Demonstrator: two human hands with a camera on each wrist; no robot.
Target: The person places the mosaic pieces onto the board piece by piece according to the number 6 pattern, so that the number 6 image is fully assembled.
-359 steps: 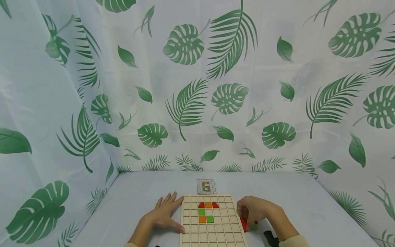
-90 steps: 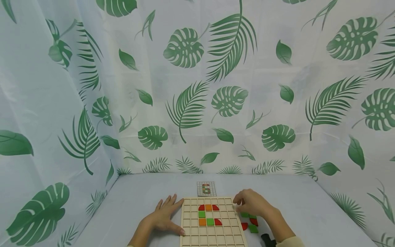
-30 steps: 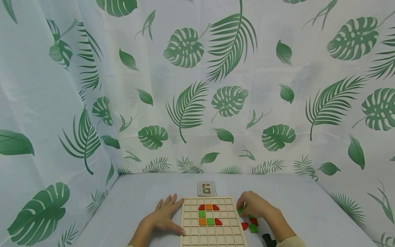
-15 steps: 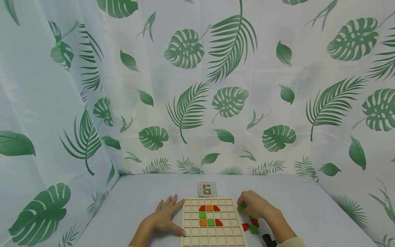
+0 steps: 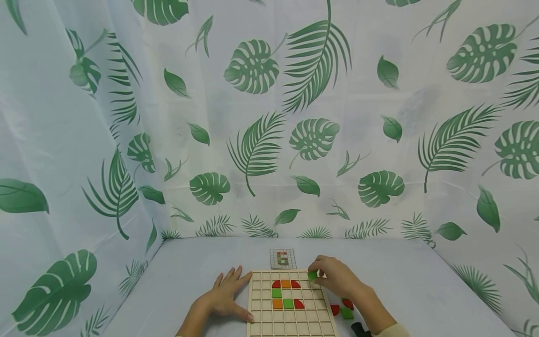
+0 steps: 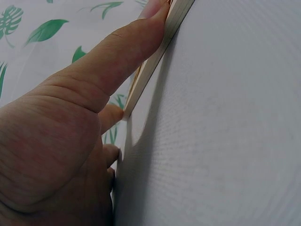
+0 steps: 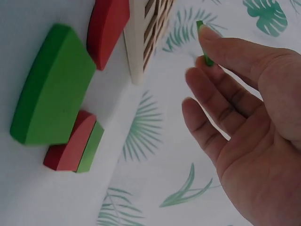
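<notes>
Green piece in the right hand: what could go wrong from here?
The right hand pinches the green piece near the far right corner of the board and might drop it.
The left hand touches the board only along its left edge, so a hard press could shift it.
The loose pieces lie near the right forearm, which might nudge them.

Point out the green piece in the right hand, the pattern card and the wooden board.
Held green piece (image 5: 312, 276), head view: exposed face.
Pattern card (image 5: 282, 258), head view: printed middle.
Wooden board (image 5: 290, 316), head view: bare lower square.
</notes>
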